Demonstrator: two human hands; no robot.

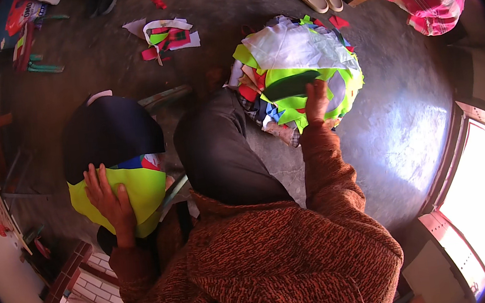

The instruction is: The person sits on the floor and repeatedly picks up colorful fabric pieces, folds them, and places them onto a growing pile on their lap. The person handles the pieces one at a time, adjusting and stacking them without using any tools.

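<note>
One lime cloth (146, 189) — likely limp, pinch edge; left hand (108, 198) spread atop, right hand (317, 102) part-curled at dark scrap (289, 87) — hold unclear.

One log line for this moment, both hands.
left hand: flat on neon-yellow fabric | right hand: at dark green piece on scrap heap, grip unclear | small scrap pile: on floor
</note>
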